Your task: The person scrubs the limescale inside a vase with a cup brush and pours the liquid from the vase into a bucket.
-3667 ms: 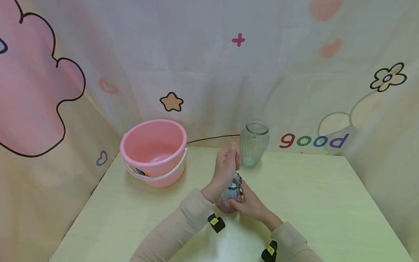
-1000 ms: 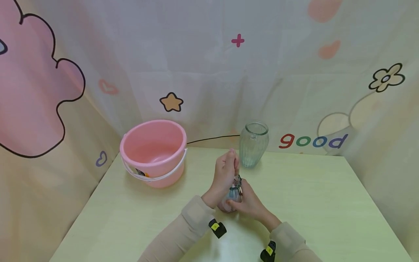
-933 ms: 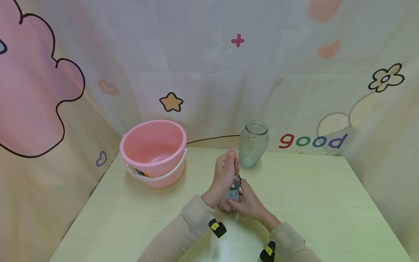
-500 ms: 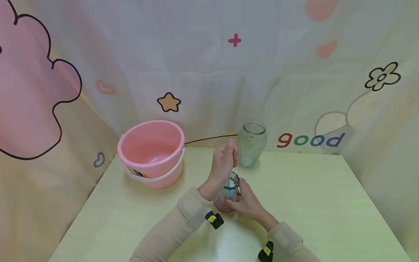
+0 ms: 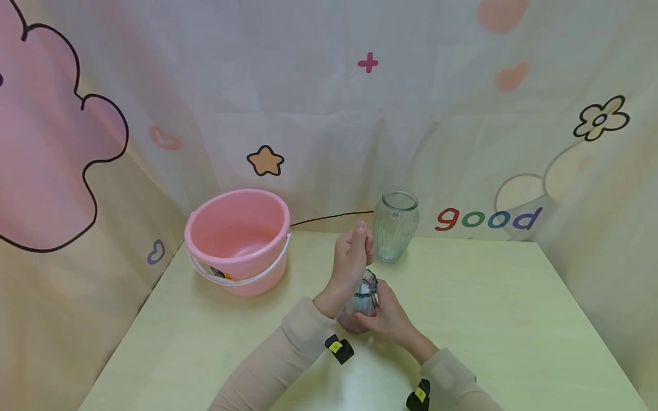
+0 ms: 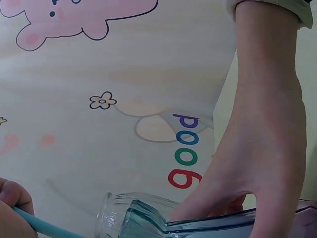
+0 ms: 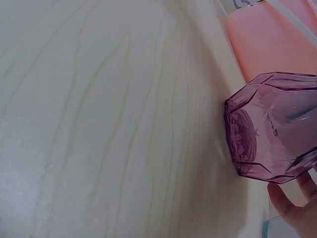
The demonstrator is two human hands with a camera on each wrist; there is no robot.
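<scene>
purplish vase (image 5: 364,303) in right hand (image 5: 390,317) — left hand (image 5: 350,260) grips rod (image 6: 45,226) (blue).

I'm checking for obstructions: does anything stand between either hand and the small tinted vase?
Nothing visible blocks the right hand: it grips the small tinted vase directly. Between the left hand and that vase, only the blue stick that hand grips shows. The taller glass vase stands farther back, not between.

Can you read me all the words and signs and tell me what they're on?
"good": on the curtain, in coloured letters.
"+": a pinkish-red sign, also on the curtain.
Bucket sticker: too small to read.
Yellow tags by the wrists: too small to read.
Held vase: no writing that I can see.
</scene>
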